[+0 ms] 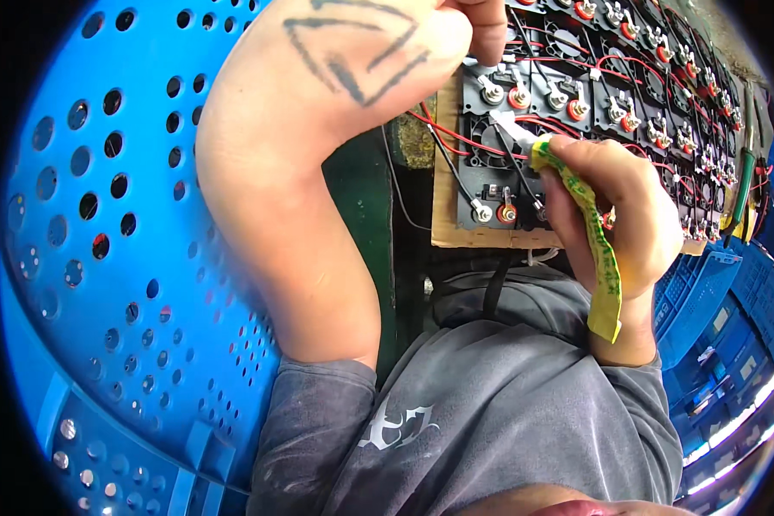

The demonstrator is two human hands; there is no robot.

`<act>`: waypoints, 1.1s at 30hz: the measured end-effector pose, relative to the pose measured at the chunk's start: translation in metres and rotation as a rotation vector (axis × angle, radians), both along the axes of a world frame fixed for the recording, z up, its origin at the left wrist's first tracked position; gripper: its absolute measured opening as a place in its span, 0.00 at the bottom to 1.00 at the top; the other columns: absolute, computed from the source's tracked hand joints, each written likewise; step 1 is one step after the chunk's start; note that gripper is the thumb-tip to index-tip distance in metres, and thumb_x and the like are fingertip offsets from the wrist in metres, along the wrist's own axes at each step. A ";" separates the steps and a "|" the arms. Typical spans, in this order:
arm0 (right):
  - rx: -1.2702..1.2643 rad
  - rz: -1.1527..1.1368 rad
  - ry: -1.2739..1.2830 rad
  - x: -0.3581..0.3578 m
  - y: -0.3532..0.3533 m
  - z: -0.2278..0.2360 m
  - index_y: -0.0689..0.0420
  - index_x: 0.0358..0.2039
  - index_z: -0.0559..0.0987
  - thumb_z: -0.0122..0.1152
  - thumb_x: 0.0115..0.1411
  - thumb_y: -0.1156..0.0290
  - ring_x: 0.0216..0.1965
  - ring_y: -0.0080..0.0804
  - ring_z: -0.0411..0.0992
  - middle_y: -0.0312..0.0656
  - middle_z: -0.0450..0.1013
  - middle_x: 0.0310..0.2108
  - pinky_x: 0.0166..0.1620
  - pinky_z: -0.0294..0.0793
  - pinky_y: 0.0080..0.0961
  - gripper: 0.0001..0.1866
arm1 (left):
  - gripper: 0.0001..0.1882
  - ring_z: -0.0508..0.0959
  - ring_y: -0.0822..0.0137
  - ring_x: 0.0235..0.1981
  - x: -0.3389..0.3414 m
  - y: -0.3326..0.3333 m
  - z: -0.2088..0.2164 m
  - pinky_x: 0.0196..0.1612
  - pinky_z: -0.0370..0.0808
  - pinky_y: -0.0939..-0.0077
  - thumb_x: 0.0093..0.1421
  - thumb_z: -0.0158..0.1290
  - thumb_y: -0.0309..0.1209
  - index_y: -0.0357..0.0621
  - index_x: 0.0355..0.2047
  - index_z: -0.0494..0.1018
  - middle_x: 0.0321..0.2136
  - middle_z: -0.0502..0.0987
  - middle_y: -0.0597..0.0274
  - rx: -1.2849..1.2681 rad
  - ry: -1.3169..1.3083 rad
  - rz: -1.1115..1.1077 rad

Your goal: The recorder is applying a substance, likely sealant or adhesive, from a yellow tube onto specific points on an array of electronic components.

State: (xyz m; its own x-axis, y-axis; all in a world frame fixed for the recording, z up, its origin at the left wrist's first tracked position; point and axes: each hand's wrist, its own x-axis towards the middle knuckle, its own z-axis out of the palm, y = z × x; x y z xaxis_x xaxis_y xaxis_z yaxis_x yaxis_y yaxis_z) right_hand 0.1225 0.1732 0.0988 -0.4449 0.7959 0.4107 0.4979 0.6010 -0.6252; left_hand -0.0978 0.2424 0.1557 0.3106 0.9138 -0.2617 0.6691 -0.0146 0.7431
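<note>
Dial centred on the person's right hand (619,202). Right grip: narrow; thumb and fingers are pinching a flattened yellow tube (600,249) near its upper end. The tube's long axis is running roughly from 11 to 5 o'clock, slightly bowed, tail hanging past the wrist. Its white nozzle (522,135) is pointing toward 10 o'clock, over a black fan (483,153) on the terminal-studded boards; whether the tip is touching, cannot tell. The left hand (488,34) is reaching in at 11 o'clock, one fingertip pointing down just beside a metal terminal (491,92); the top edge is cropping this hand, so its grip cannot be told. The right hand is lying nearer the nozzle. Cardboard (456,236) is showing beneath the boards; a blue crate (146,275) is standing toward 9 o'clock.
</note>
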 end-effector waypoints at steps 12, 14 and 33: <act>-0.017 -0.039 -0.134 -0.003 0.006 0.003 0.61 0.42 0.83 0.74 0.55 0.82 0.33 0.25 0.81 0.43 0.84 0.36 0.39 0.80 0.20 0.14 | 0.13 0.83 0.55 0.34 0.000 -0.003 -0.004 0.44 0.78 0.67 0.50 0.46 0.19 0.32 0.28 0.82 0.28 0.82 0.45 -0.016 0.074 0.058; 0.004 -0.068 -0.110 -0.002 0.007 0.003 0.62 0.43 0.83 0.73 0.56 0.83 0.33 0.24 0.81 0.43 0.84 0.36 0.39 0.80 0.19 0.14 | 0.13 0.83 0.55 0.34 0.001 -0.001 -0.003 0.44 0.78 0.66 0.50 0.46 0.19 0.32 0.28 0.82 0.28 0.82 0.45 -0.023 0.063 0.064; -0.111 -0.105 -0.059 0.010 -0.004 0.003 0.67 0.47 0.79 0.69 0.61 0.84 0.41 0.26 0.81 0.47 0.82 0.41 0.47 0.79 0.21 0.14 | 0.15 0.80 0.59 0.29 0.001 0.000 -0.002 0.38 0.77 0.69 0.50 0.44 0.19 0.30 0.29 0.82 0.26 0.81 0.47 -0.042 0.054 0.057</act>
State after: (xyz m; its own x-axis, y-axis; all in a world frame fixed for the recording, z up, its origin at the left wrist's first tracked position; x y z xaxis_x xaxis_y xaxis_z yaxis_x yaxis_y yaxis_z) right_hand 0.1326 0.1695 0.1016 -0.3775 0.8783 0.2933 0.5924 0.4726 -0.6525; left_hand -0.0969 0.2424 0.1534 0.2425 0.9176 -0.3150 0.7071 0.0552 0.7050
